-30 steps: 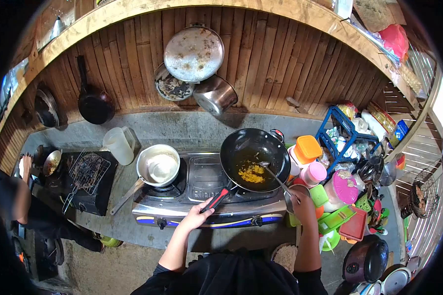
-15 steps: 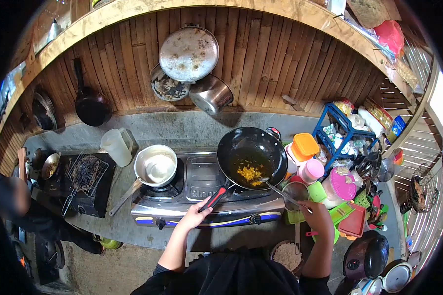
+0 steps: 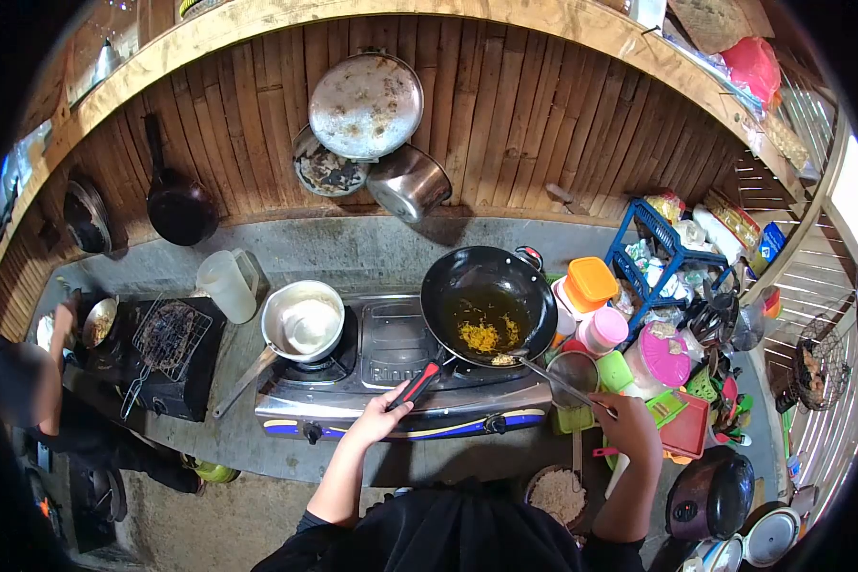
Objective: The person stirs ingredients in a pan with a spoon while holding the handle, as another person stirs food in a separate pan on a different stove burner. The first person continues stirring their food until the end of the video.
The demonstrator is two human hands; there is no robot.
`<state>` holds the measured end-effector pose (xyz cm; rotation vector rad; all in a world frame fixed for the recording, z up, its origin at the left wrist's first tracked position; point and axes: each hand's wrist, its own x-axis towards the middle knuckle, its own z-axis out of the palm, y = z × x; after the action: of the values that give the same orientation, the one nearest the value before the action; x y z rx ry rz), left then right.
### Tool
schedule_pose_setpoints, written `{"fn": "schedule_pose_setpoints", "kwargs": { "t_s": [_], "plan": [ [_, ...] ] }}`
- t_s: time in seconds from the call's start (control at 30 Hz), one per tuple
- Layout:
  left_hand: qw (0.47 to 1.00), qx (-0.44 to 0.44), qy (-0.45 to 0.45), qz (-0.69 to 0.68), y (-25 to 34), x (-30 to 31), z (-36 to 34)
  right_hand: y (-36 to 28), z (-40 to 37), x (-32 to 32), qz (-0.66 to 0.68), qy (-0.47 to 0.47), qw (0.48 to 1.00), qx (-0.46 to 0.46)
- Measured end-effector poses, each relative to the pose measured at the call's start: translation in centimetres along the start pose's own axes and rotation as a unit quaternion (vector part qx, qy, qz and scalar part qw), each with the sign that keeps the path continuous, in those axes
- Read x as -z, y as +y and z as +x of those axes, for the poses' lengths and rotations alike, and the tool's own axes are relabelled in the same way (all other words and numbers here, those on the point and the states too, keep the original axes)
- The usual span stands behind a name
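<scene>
A black wok (image 3: 459, 274) stands on the right burner of the gas stove (image 3: 391, 334), with oil and yellow-orange chopped food (image 3: 480, 336) pooled low inside it. My left hand (image 3: 379, 419) is closed round the wok's red-and-black handle (image 3: 418, 383). In my right hand (image 3: 631, 427) is a long-handled metal cooking utensil (image 3: 572, 388), gripped near the end of its shaft. Its head lies at the wok's near rim with some pale yellow food on it, so its exact shape is hidden.
A saucepan (image 3: 278, 303) sits on the left burner, its handle jutting toward me. Colourful plastic containers (image 3: 593, 279) and a blue rack (image 3: 660, 227) crowd the right side. Below is a bowl of pale crumbly food (image 3: 556, 496). Another person (image 3: 91, 434) works at far left beside a grill rack (image 3: 167, 338).
The utensil's head has shifted from the oil to the near rim, and my right hand has moved slightly right and down. Food in the oil looks more spread. The other person's arm moved.
</scene>
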<state>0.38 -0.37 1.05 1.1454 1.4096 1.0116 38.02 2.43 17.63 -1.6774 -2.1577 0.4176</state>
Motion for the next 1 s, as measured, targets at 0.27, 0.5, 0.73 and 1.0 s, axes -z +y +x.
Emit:
{"fn": "schedule_pose_setpoints", "kwargs": {
  "t_s": [0.27,0.5,0.73,1.0],
  "plan": [
    [1.0,0.003,-0.004,-0.002,0.2,0.0,-0.1,-0.3,-0.3,0.8,0.025,0.024,0.999,-0.021],
    [1.0,0.018,-0.002,-0.011,0.2,0.0,-0.1,0.4,-0.6,1.5,-0.005,0.047,0.998,-0.033],
    [1.0,0.007,0.003,0.005,0.4,-0.1,-0.1,1.0,0.7,-2.3,-0.004,0.026,0.999,-0.046],
    [1.0,0.017,0.006,-0.005,0.4,0.0,-0.1,1.1,3.9,-9.4,0.062,0.076,0.995,-0.003]
  ]
}}
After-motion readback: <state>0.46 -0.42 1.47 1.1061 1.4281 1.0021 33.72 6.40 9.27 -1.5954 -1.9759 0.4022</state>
